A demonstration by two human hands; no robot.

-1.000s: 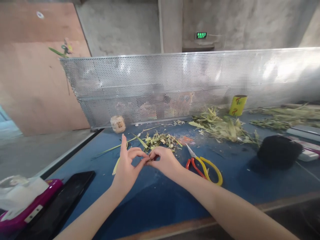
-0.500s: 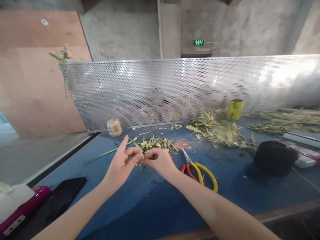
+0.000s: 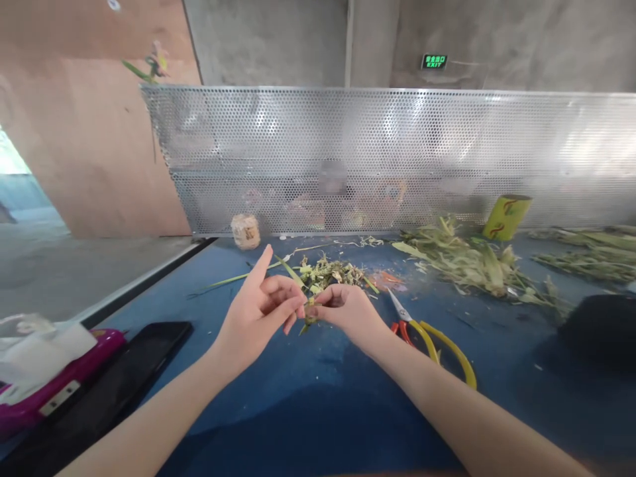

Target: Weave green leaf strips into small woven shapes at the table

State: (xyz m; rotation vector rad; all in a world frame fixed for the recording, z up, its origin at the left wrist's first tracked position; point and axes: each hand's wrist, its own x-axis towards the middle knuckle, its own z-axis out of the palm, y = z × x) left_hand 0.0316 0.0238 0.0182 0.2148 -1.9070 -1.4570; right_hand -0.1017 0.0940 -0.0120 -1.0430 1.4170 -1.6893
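Note:
My left hand (image 3: 263, 308) is closed in a pinch, its index finger pointing up and away. Right beside it, my right hand (image 3: 345, 310) pinches with thumb and forefinger. Between the fingertips of both hands is a small green plant piece (image 3: 309, 318); its exact shape is partly covered by the fingers. A green leaf strip (image 3: 289, 270) rises behind the left fingers, and I cannot tell whether it joins the held piece. Just beyond the hands lies a heap of chopped plant bits (image 3: 330, 273). Scissors (image 3: 422, 331) with red and yellow handles lie to the right of my right hand.
Dried husks (image 3: 467, 258) and a yellow cylinder (image 3: 507, 217) stand back right, a black object (image 3: 599, 331) at right. A pale roll (image 3: 245, 231) sits back left. A phone (image 3: 149, 358) and a purple power strip (image 3: 74, 377) are near left. A perforated metal screen (image 3: 298, 146) borders the table.
The view has turned slightly left and down, so things appear shifted right and up. Both hands stay together at the small plant piece, with a slight shift of the fingers.

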